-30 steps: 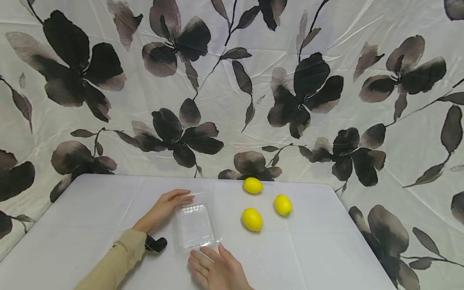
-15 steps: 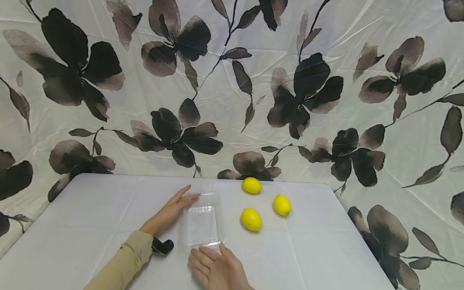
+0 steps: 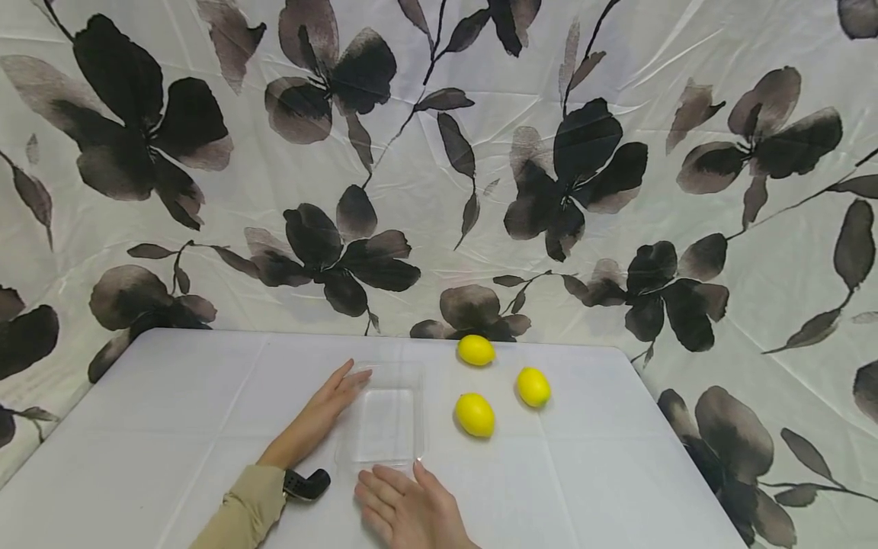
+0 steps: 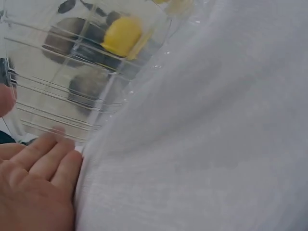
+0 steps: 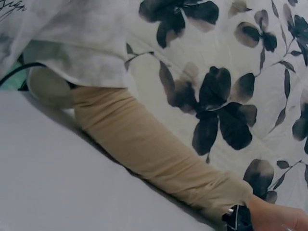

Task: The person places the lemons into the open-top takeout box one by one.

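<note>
A clear plastic container [image 3: 386,423] lies on the white table, its lower part just behind my right hand. In the head view, my left hand [image 3: 325,408] lies along its left side, fingers extended, fingertips at the far left corner. The left wrist view shows the same hand [image 4: 38,183], palm up to the camera, fingertips against the ridged container wall [image 4: 57,91]. My right hand [image 3: 414,503] is held with straight fingers and raised thumb at the container's near edge. Right of the container sit three yellow lemons, the closest lemon [image 3: 475,415] being nearest to it.
Two other lemons, the back lemon [image 3: 476,351] and the right lemon [image 3: 533,387], lie farther off. A floral cloth [image 3: 439,168] hangs behind the table [image 3: 617,473]. A black wrist device [image 3: 307,485] sits by the left cuff; the right wrist view shows the tan sleeve [image 5: 149,139].
The container has shifted slightly right and turned straighter. My left hand went right with it, and its fingers now lie along the side rather than over the corner. My right hand has barely moved.
</note>
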Demonstrator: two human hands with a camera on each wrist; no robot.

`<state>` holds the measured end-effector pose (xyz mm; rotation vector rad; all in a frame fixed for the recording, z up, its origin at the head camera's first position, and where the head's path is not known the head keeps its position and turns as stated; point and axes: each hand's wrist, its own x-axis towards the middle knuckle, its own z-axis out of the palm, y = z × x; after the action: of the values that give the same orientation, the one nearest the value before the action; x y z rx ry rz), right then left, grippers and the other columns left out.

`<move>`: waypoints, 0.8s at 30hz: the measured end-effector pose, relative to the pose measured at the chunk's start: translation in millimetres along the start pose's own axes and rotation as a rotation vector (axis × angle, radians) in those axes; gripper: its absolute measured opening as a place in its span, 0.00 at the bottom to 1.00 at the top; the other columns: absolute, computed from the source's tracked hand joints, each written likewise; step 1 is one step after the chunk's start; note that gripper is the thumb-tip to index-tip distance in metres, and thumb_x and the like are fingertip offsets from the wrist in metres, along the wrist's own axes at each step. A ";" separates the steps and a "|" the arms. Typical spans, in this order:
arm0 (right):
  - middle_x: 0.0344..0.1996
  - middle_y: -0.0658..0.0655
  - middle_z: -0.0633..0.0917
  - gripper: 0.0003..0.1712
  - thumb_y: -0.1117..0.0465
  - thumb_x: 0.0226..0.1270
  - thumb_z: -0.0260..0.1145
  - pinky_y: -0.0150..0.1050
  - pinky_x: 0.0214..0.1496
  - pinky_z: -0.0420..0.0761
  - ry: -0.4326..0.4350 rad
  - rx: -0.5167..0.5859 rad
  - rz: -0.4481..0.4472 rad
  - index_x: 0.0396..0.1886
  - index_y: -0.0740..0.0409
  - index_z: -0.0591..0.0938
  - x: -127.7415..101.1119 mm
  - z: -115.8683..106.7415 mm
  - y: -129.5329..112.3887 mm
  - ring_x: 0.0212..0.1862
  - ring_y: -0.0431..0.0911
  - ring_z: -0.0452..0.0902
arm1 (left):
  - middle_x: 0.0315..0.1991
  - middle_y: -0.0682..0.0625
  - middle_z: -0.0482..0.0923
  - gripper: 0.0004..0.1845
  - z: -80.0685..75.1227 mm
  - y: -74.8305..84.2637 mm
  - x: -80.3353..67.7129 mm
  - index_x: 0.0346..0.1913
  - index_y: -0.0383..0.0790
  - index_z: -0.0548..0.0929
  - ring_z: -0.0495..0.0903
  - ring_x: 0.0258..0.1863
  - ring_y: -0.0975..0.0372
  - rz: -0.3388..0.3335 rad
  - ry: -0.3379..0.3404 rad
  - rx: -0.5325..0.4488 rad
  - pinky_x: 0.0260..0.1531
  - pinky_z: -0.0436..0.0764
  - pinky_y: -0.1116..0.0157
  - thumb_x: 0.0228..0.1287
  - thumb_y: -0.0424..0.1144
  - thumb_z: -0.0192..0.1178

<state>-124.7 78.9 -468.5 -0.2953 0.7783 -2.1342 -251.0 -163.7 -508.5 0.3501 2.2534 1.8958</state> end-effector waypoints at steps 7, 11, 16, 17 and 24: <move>0.76 0.72 0.36 0.54 0.34 0.77 0.35 0.46 0.79 0.39 0.010 -0.004 -0.006 0.74 0.75 0.30 -0.3 -2.8 -2.0 0.78 0.60 0.32 | 0.75 0.50 0.60 0.36 1.9 -2.7 -3.6 0.80 0.47 0.42 0.48 0.77 0.54 0.023 0.023 -0.024 0.74 0.45 0.45 0.79 0.48 0.46; 0.77 0.72 0.36 0.53 0.34 0.77 0.34 0.46 0.79 0.40 0.001 -0.014 0.003 0.75 0.75 0.31 0.7 -3.1 -2.3 0.78 0.59 0.33 | 0.76 0.50 0.59 0.36 0.9 -2.5 -3.5 0.80 0.48 0.43 0.48 0.77 0.53 0.026 0.019 -0.014 0.73 0.45 0.44 0.79 0.48 0.46; 0.76 0.73 0.37 0.54 0.34 0.77 0.37 0.46 0.79 0.41 0.030 -0.017 0.015 0.74 0.76 0.31 1.2 -0.3 -2.5 0.78 0.60 0.34 | 0.76 0.48 0.58 0.36 -0.3 -1.9 -3.9 0.80 0.47 0.43 0.47 0.77 0.52 0.034 0.016 -0.012 0.73 0.44 0.43 0.79 0.48 0.47; 0.76 0.73 0.38 0.54 0.34 0.77 0.37 0.46 0.79 0.42 0.043 -0.024 0.020 0.74 0.77 0.31 1.2 0.5 -2.6 0.78 0.60 0.35 | 0.76 0.49 0.59 0.36 -0.3 -2.0 -3.9 0.80 0.47 0.43 0.47 0.77 0.53 0.034 0.016 -0.013 0.73 0.44 0.43 0.79 0.48 0.47; 0.73 0.76 0.56 0.49 0.41 0.78 0.47 0.49 0.77 0.54 0.155 -0.134 0.084 0.74 0.79 0.44 -1.8 4.2 -6.6 0.76 0.62 0.52 | 0.76 0.50 0.59 0.37 2.2 -2.5 -2.6 0.80 0.47 0.43 0.47 0.77 0.53 0.024 0.017 -0.009 0.73 0.43 0.42 0.79 0.49 0.47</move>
<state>-125.7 81.5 -461.0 -0.1655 1.0082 -2.0468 -248.0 -162.9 -511.4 0.3633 2.2607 1.9274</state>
